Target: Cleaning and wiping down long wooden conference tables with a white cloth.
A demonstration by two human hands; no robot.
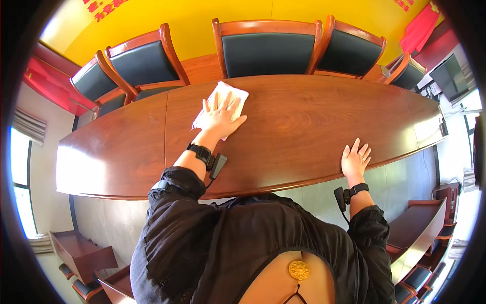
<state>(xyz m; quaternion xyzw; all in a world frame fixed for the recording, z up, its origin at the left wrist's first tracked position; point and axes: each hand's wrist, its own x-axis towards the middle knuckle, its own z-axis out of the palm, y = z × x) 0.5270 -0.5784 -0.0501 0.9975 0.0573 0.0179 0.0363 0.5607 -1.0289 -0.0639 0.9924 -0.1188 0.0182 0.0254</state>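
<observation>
My left hand [221, 116] lies flat, palm down with fingers spread, on a folded white and pink cloth [238, 95]. The cloth rests on the polished brown wooden table [288, 129], left of its middle and near the far edge. Its part under my palm is hidden. A ring shows on a finger of this hand. Well to the right, my right hand [355, 161] rests with spread fingers at the table's near edge, with nothing in it. Both wrists wear black straps with small black devices.
Wooden chairs with dark padded backs [269, 55] line the table's far side. A small black object [443, 127] is at its right end. Further off are a wall-mounted screen [450, 78], red flags [419, 28] and brown desks [81, 252] behind me on both sides.
</observation>
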